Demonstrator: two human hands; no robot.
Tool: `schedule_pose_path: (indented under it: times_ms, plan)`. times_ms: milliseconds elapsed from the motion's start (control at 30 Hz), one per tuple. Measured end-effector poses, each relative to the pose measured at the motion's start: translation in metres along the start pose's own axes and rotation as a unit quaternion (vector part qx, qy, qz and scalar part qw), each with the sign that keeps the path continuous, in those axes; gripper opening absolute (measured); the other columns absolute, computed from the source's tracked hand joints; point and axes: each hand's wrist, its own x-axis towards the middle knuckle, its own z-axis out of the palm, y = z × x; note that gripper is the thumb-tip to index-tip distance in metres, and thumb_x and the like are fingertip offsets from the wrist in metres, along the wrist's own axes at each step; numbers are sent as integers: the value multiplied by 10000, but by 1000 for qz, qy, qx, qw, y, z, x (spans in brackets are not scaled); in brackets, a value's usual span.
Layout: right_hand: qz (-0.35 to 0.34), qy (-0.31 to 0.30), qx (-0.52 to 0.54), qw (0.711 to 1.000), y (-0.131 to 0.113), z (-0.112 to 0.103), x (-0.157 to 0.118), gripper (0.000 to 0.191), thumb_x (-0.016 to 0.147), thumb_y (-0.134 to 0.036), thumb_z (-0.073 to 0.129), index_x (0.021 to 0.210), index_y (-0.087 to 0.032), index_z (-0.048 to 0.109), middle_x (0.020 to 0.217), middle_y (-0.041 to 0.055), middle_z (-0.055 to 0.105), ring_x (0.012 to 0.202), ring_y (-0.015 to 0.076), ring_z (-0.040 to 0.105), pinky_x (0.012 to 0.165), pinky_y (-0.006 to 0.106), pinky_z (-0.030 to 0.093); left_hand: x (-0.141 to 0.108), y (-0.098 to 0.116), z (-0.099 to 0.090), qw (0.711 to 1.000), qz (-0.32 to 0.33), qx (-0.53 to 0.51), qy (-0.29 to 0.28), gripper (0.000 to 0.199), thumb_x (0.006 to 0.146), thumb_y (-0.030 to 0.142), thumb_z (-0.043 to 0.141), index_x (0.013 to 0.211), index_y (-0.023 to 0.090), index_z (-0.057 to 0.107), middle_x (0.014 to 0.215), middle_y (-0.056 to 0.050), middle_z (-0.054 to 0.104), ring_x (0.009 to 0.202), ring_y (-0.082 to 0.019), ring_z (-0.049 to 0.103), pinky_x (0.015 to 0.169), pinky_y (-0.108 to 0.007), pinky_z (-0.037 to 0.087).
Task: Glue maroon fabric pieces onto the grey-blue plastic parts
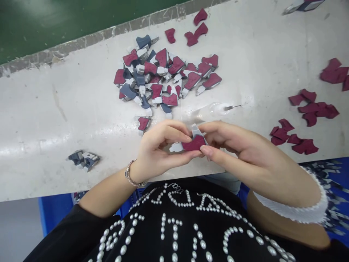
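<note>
Your white worktop (pixel 259 47) takes up most of the view, scuffed in places, and its front edge meets your black top (pixel 188 225), which has pearl-like beads set in letters; past the worn far edge lies a green surface (pixel 68 25). Below the front edge you have a blue bin (pixel 56 211) at left and another blue container (pixel 342 176) at right, with many small grey and white parts in or on the latter. Ahead of your hands, a heaped pile (pixel 156 90) mixes maroon, slate-blue and pale grey parts, while loose maroon pieces (pixel 317 109) lie in groups off to your right, and a few more sit beyond the pile. Your left hand (pixel 163 145) and right hand (pixel 237 145) meet over the worktop's near side, the fingers of each drawn in to a narrow pinch on the same thing. A fluffy white band (pixel 297 213) circles your right forearm. A small dark-grey cluster (pixel 89 160) rests alone to your left. The held part (pixel 194 143), a maroon face with pale grey ends, sits between both sets of fingertips, your right thumb at its edge. Your left wrist wears a bracelet (pixel 131 174); beyond your hands lies a thin metal tip (pixel 229 108)
</note>
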Motion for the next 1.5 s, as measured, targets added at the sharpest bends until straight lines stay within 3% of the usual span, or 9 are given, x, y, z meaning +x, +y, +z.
schedule_pose_path:
  times_ms: [333,500,633,900,1100,1167,1267,1400,1500]
  plan:
    - [9,8,-39,999,2,7,1,162,1018,-377,473,1039,-235,549,823,-20,641,710,144,601,601,287,481,2,0,2,990,102,94,4,238,738,191,836,884,158,651,867,-46,709,783,-127,699,706,-230,609]
    - [-8,6,-86,996,-1,6,1,148,1027,-301,429,950,-222,529,839,-9,645,710,142,614,579,286,452,3,0,1,990,109,91,0,259,731,217,846,882,143,649,859,-56,713,768,-125,700,704,-224,613]
    - [-23,8,-123,992,-6,5,1,202,1021,-277,420,844,-205,487,752,-21,603,589,108,555,507,277,404,4,1,0,989,109,95,-8,243,757,235,827,903,176,641,868,-33,716,751,-113,699,683,-217,616]
    - [-30,32,-177,983,-7,9,2,195,1013,-252,418,869,-190,534,648,-53,516,507,87,466,472,265,361,2,2,-1,994,83,69,-21,216,764,178,815,874,148,632,878,-60,720,766,-115,700,681,-215,607]
    - [-75,22,-199,977,-2,8,0,120,1025,-240,425,1026,-189,533,803,-2,590,633,131,559,572,285,422,3,-1,-3,994,83,73,-6,248,734,195,839,866,181,630,871,-29,708,785,-128,702,680,-231,612]
    - [-89,18,-206,974,0,7,-1,114,1019,-216,435,1066,-195,537,861,12,615,689,146,588,614,290,445,3,-1,-3,995,68,67,-7,272,732,220,842,896,183,628,902,-37,705,815,-139,705,697,-240,616]
    - [-99,32,-240,965,2,4,-2,149,1010,-209,458,1127,-190,549,945,40,652,766,175,616,658,306,466,0,0,-2,997,-13,67,-32,336,774,295,810,1028,185,619,949,-49,714,832,-146,711,698,-239,609]
    - [-120,20,-286,951,4,1,-2,247,1006,-203,446,1225,-181,560,1005,72,670,876,222,631,734,351,493,-2,4,-4,979,-76,141,-125,258,854,341,732,1028,167,657,759,3,706,618,-90,629,593,-195,518]
    - [-131,3,-292,947,6,0,-1,290,1010,-205,414,1243,-180,585,1012,84,674,911,240,636,759,378,514,-1,7,-8,970,-113,147,-158,208,869,353,713,967,170,694,665,27,667,549,-79,558,541,-198,448]
